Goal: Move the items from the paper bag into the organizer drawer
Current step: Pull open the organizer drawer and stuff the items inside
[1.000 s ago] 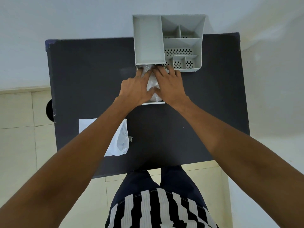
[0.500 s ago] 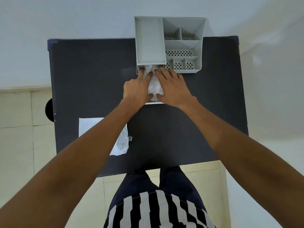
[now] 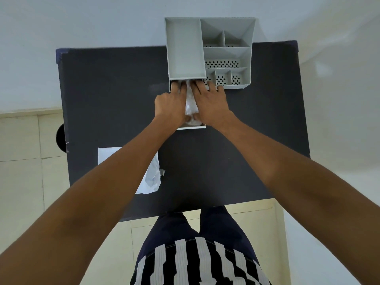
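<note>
A grey organizer (image 3: 186,48) with several compartments stands at the table's far edge. Its drawer (image 3: 192,126) is pulled out toward me from under the left compartment. A crumpled clear plastic packet (image 3: 190,105) lies in the drawer. My left hand (image 3: 170,104) and my right hand (image 3: 209,101) press flat on the packet from either side, fingertips reaching under the organizer's body. The white paper bag (image 3: 151,177) lies flat on the table near my left forearm, which covers part of it.
The black table (image 3: 115,95) stands against a white wall. A dark round object (image 3: 60,137) sticks out past the table's left edge. Tiled floor shows at the left and below the near edge.
Both hands have slid farther into the drawer, their fingertips now under the organizer's body, and they have spread slightly apart over the packet.
</note>
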